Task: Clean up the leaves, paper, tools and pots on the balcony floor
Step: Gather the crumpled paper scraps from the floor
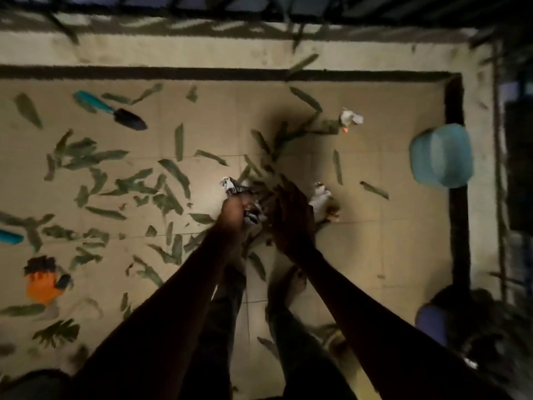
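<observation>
While gathering litter mid-floor: left hand [235,204] clenched on a crumpled paper [232,186], with more paper showing under the fist. Right hand [291,217] just beside it, fingers fairly straight and pressed against a clump of leaves [264,194]; blur and shadow too heavy to tell whether anything is truly pinched. Judged step: collecting paper and leaves by hand, early on, with most of the floor [375,255] littered.

Just past the right hand, a second paper wad [320,197]. Further, toward the far right corner, a third wad [350,118] among long leaves. At the right edge, a blue pot [441,155] on its side. At the left edge, an orange pot [43,282] tipped over, spilling dark soil. Toward the far left, a teal-handled trowel [115,111].

Next, probably: bundle firmed between both hands, nearest wad scooped in, then somewhere found to dump it; no bin in view.
</observation>
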